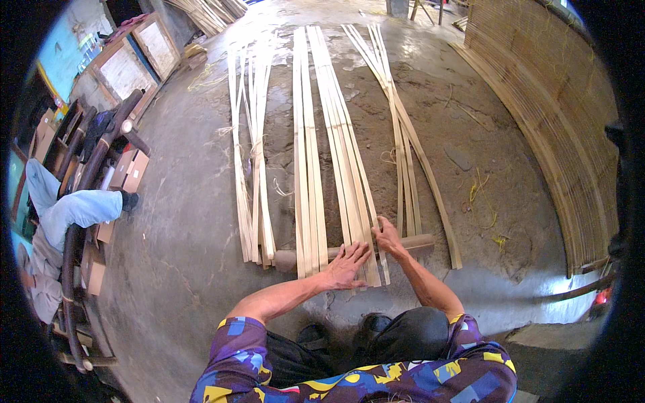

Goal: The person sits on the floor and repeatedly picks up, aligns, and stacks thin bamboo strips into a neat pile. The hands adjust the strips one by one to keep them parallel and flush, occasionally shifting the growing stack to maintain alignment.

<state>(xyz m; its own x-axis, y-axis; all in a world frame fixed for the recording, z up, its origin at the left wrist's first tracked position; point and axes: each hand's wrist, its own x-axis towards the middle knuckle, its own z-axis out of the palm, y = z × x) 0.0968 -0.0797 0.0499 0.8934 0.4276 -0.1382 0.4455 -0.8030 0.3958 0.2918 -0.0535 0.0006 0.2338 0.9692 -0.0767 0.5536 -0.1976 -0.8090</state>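
Long pale bamboo strips (344, 161) stretch away from me across the floor, their near ends resting over a round wooden log (418, 246). My left hand (345, 267) lies on the near ends of this group, fingers spread across them. At the group's right edge, my right hand (387, 238) has its fingers closed on one bamboo strip (383, 258). Just left of them lies a second group of strips (309, 174), side by side and also across the log. My palm hides part of the strips beneath it.
Looser strips lie to the left (253, 181) and, crossing each other, to the right (406, 148). A large woven bamboo mat (537, 121) stands along the right side. A person in light blue trousers (84, 207) sits on a log bench at left, beside cardboard boxes (129, 169).
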